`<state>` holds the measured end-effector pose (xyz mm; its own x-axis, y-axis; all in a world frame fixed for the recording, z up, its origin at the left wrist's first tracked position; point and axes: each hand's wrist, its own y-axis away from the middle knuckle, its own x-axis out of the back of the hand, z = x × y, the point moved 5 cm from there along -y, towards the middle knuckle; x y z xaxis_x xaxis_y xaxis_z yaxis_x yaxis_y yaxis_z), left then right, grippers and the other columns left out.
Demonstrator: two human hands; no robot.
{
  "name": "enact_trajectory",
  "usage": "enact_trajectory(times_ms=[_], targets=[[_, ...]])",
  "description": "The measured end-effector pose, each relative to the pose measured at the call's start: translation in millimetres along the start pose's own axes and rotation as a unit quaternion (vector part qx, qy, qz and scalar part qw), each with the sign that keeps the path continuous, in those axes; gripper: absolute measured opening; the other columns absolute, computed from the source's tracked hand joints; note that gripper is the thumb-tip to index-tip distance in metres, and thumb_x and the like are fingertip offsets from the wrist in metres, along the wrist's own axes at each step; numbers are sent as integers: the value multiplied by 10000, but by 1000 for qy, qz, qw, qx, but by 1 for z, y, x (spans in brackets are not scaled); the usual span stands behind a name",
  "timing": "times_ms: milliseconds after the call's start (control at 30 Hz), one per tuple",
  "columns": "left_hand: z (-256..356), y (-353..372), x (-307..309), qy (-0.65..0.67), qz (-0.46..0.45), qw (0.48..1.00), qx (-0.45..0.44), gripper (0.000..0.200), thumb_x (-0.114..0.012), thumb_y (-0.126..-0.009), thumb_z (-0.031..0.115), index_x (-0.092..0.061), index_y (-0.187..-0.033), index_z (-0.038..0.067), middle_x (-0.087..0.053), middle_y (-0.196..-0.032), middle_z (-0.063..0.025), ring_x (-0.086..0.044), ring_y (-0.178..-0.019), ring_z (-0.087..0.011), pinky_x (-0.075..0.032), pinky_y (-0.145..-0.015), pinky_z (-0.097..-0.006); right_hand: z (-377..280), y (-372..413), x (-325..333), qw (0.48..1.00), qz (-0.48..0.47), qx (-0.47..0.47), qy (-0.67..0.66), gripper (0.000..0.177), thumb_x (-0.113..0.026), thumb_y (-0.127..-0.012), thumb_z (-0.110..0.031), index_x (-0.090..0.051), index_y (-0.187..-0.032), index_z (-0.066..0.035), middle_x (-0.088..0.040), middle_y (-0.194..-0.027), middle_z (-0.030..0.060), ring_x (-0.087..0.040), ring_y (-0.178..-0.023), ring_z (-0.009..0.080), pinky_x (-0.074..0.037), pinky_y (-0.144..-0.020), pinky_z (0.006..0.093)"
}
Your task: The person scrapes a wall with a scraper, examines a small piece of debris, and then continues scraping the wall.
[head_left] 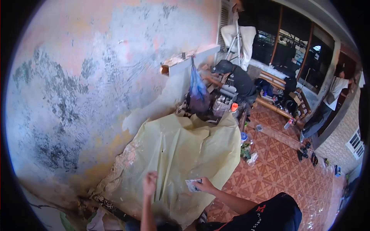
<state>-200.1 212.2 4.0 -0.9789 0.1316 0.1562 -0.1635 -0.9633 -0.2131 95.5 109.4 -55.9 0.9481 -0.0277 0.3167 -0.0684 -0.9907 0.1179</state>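
Observation:
My left hand (150, 183) is raised over the pale yellow-green sheet (181, 150), its fingers curled together; whatever it may hold is too small to make out. To its right, my right hand (206, 185) grips a small flat card-like piece (192, 185) with a printed or speckled face. The creased sheet spreads below both hands and reaches the foot of the wall. Flakes of debris lie along its left edge.
The peeling wall (88, 77) rises on the left. A blue bag (197, 86) hangs from a ledge (196, 57). Beyond are a crouching person (241, 81), a person on a ladder (238, 42), a bamboo bench (275, 107) and a person by a doorway (335, 94).

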Motion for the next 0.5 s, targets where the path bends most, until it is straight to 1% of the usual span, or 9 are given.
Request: enact_trajectory(times_ms=[33, 100, 200, 300, 333, 433, 467, 500], targets=[[-28, 21, -29, 28, -39, 997, 61, 266, -542, -965, 263, -591, -1048, 15, -648, -967, -48, -605, -866, -140, -489, -769, -296, -6, 1, 7, 1000, -3, -15, -13, 285, -673, -845, -245, -698, -978, 6, -706, -784, 126, -629, -665, 136, -504, -640, 316], [-47, 55, -75, 138, -113, 976, 127, 320, -587, -945, 307, -578, -1115, 37, -654, -1048, -58, -610, -918, -136, -481, -789, -288, -20, 1, 21, 998, -16, -44, -36, 284, -677, -846, -235, -700, -996, 4, -712, -805, 97, -634, -688, 126, -507, -656, 308], [-25, 88, -99, 171, -126, 954, 210, 404, -611, -932, 322, -541, -1214, 42, -647, -1122, -67, -615, -955, -150, -469, -814, -290, -26, 2, 25, 990, -27, -71, -115, 278, -692, -838, -217, -700, -997, 10, -709, -833, 64, -636, -717, 113, -507, -667, 299], [-7, 99, -106, 191, -131, 947, 222, 483, -630, -920, 329, -501, -1281, 35, -652, -1130, -73, -627, -953, -175, -461, -833, -300, -27, 4, 17, 980, -20, -62, -188, 273, -698, -834, -203, -694, -984, 26, -710, -869, 69, -640, -734, 118, -507, -673, 288], [-1, 100, -107, 184, -138, 950, 211, 454, -622, -925, 328, -526, -1251, 26, -646, -1138, -83, -618, -945, -166, -448, -859, -309, -27, 4, 12, 972, -39, -82, -219, 248, -697, -838, -160, -681, -997, 30, -713, -893, 80, -672, -763, 137, -534, -680, 298], [-8, 109, -110, 202, -155, 943, 215, 417, -658, -906, 282, -553, -1200, 6, -654, -1062, -81, -617, -918, -161, -450, -843, -286, -42, 11, 2, 958, -61, -132, -249, 234, -694, -837, -156, -683, -981, 27, -712, -888, 82, -677, -762, 147, -539, -680, 304], [-10, 112, -111, 233, -143, 937, 217, 342, -684, -890, 230, -591, -1134, 10, -659, -978, -61, -613, -890, -142, -452, -813, -272, -44, 13, 2, 958, -65, -128, -249, 233, -692, -837, -155, -682, -983, 26, -711, -889, 83, -679, -761, 150, -540, -679, 305], [-4, 113, -111, 231, -145, 937, 220, 307, -684, -889, 223, -601, -1106, 22, -661, -958, -50, -612, -880, -133, -452, -802, -269, -45, 13, 0, 958, -69, -123, -250, 232, -690, -838, -154, -680, -985, 26, -710, -891, 85, -680, -760, 152, -541, -678, 306]])
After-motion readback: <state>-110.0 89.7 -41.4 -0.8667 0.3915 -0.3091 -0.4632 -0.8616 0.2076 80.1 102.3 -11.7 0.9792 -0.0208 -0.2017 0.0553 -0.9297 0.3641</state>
